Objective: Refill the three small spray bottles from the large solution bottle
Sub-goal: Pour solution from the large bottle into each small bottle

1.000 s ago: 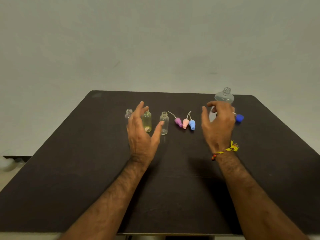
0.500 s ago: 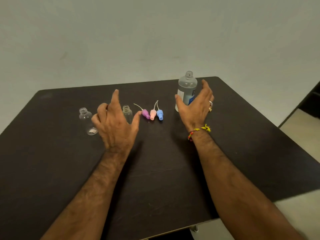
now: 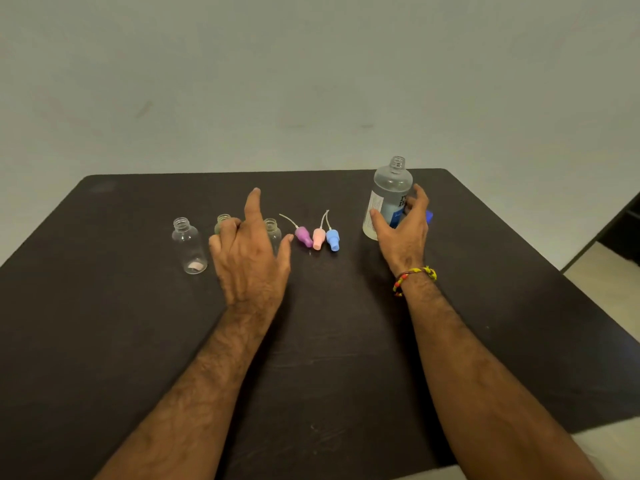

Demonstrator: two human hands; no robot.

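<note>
Filling most of the view, a dark table stood against a plain pale wall. Uncapped near its far right corner, the large solution bottle had the right hand curled round its lower body. Hovering with its forefinger raised over the middle of three small spray bottles, the left hand held nothing. Three spray caps lay between the hands.

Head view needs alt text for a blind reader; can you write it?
A person's right hand curls around an uncapped large clear solution bottle on a dark table. The left hand hovers among three open small clear bottles beside purple, pink and blue spray tops.
</note>
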